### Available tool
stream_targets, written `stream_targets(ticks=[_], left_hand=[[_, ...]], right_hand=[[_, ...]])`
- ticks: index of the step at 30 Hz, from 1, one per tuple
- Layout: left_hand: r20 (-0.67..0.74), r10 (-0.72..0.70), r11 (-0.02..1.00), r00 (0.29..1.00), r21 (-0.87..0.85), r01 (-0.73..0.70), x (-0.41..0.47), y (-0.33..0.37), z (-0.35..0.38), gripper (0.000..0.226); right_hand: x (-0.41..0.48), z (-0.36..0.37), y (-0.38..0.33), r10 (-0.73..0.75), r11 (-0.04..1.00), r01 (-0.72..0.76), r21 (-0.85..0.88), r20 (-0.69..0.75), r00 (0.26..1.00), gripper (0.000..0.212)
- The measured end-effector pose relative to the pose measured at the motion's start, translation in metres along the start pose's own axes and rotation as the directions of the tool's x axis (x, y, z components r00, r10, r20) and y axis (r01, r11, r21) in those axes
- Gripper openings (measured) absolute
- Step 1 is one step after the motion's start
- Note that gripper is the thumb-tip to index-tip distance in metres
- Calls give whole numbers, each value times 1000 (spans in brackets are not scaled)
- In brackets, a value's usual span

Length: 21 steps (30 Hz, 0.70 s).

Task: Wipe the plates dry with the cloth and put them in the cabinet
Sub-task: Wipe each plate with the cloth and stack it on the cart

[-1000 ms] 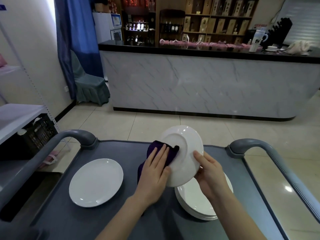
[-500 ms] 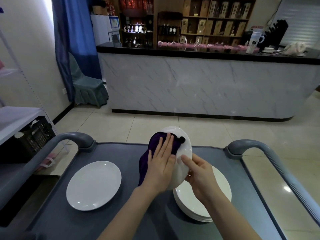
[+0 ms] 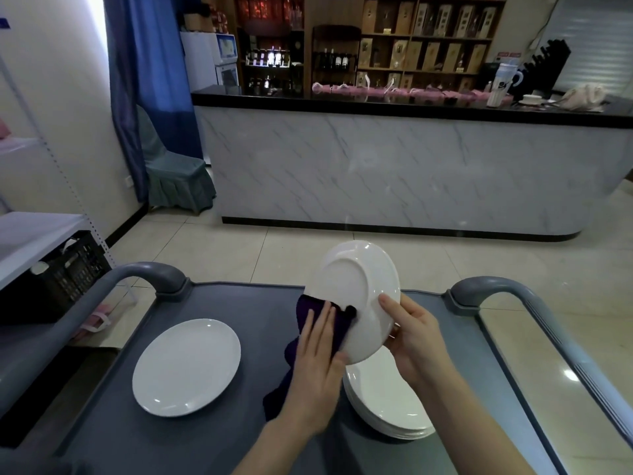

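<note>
Head view: looks down over a grey cart top (image 3: 253, 303) into a tiled room.
Surface: the cart top is flat and dark grey, with a raised lip and a curved grey handle at the far left (image 3: 147, 272) and far right (image 3: 493, 286) corners.
Room: pale floor tiles (image 3: 239, 248); a marble-fronted counter (image 3: 376, 173) with a black top runs across the back; wooden shelves (image 3: 428, 39) of boxes and bottles stand behind it; a blue curtain (image 3: 147, 63) hangs at the left above a covered chair (image 3: 171, 173); a black crate (image 3: 58, 279) sits under a white shelf at the left edge.
Held plate (image 3: 359, 289): white, tilted up on edge above the cart, its underside toward the camera, over the stack.
Cloth (image 3: 306, 311): dark purple, pressed to the held plate's left edge, with the rest hanging under the left hand.
Left hand (image 3: 315, 371): fingers straight and together, flat on the cloth.
Right hand (image 3: 414, 341): thumb on the plate's underside, fingers curled behind its right rim, clamping it.
Lone plate (image 3: 186, 366): flat on the cart's left half, well apart from the stack.
Stack (image 3: 387, 406): white plates on the cart's right half, partly hidden by both hands.
Count: one plate in hand, one lying alone, one stack whose rims are too close to count; one cloth; two handles; one chair; one crate.
</note>
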State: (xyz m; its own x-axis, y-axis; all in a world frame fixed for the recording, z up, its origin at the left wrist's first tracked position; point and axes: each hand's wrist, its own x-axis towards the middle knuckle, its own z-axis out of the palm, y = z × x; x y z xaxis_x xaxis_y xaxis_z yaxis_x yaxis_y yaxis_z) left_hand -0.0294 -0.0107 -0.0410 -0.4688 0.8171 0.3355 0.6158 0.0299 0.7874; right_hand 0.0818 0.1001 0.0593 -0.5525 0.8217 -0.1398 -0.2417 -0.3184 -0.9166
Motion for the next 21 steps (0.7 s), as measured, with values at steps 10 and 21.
stream_targets(ticks=[10,21], left_hand=[[57,33,997,998,62,-36,27,37,-6,50],[140,-14,999,990,35,10,68,9,-26,44]], right_hand=[[-5,10,6,-6,1000,6,-2,30,1000,20],[-16,-1,19,25,995,-17,-96,88,996,19]])
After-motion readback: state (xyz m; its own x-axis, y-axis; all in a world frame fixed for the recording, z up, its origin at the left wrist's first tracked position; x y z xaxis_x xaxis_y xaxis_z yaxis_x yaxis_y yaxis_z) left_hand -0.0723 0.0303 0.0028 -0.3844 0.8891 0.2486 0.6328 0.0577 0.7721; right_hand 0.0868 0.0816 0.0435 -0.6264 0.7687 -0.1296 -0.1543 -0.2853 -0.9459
